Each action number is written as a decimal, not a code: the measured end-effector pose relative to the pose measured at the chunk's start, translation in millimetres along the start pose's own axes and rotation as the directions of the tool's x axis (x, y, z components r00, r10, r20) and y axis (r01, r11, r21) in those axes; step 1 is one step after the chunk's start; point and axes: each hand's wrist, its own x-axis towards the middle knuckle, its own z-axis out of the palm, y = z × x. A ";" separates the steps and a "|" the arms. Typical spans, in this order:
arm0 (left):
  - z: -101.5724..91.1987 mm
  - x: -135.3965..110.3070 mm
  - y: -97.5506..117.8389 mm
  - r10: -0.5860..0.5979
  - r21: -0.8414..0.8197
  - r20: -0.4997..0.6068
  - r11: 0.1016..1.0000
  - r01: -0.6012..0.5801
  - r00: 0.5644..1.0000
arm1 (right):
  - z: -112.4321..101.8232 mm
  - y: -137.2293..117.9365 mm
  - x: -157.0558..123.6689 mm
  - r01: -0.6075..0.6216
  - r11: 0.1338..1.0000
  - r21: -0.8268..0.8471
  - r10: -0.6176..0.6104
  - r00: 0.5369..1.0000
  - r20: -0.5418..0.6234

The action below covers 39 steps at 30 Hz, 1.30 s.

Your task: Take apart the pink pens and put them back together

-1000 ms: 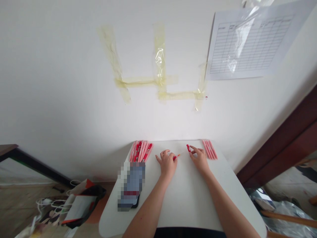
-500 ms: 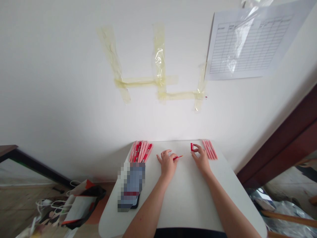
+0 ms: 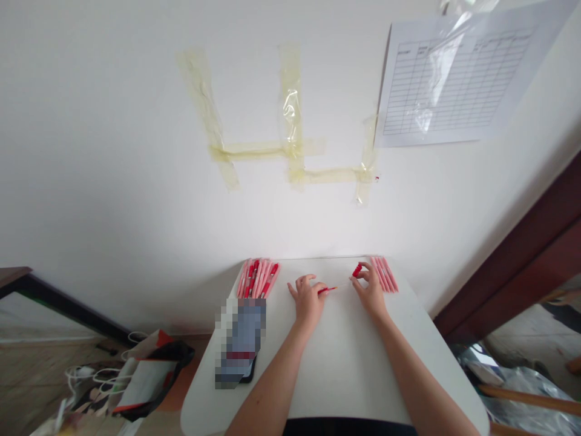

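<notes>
On the white tabletop point(image 3: 349, 369), a slim red piece point(image 3: 324, 290) and a short red piece point(image 3: 357, 270) are held apart

In the head view, the slim red piece is grasped at the thumb side of the left hand point(image 3: 309, 301), the grip closed on it and its thin tip pointed rightward. By the right hand point(image 3: 371, 293), the short red piece is pinched, tilted, between thumb and finger, just beside a row of pink sticks point(image 3: 385, 275). Near the far left corner, a bundle of pink and red sticks point(image 3: 258, 278) is laid; below it, a pixelated item point(image 3: 245, 333) cannot be identified. On the wall point(image 3: 113, 151), yellowed tape point(image 3: 291, 115) is stuck, and a gridded sheet point(image 3: 454, 85) is fixed at upper right.
</notes>
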 end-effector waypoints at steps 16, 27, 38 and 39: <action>1.1 -0.1 -0.5 0.003 -0.052 -0.039 0.999 -0.005 0.999 | -0.9 -5.6 -0.8 -0.042 0.982 0.184 0.043 0.999 -0.003; -2.3 0.0 1.7 0.012 -0.111 -0.076 0.994 -0.021 0.997 | -1.2 -4.3 -5.3 -0.136 0.924 0.357 0.096 0.987 0.128; -3.6 -0.8 3.1 0.040 -0.108 -0.084 0.993 -0.049 0.996 | -7.5 -7.7 -4.9 -0.069 0.985 0.157 0.027 0.966 0.256; -3.5 -0.6 2.8 0.043 -0.107 -0.084 0.993 -0.052 0.996 | -7.8 -6.8 -4.8 -0.057 0.989 0.137 0.021 0.968 0.251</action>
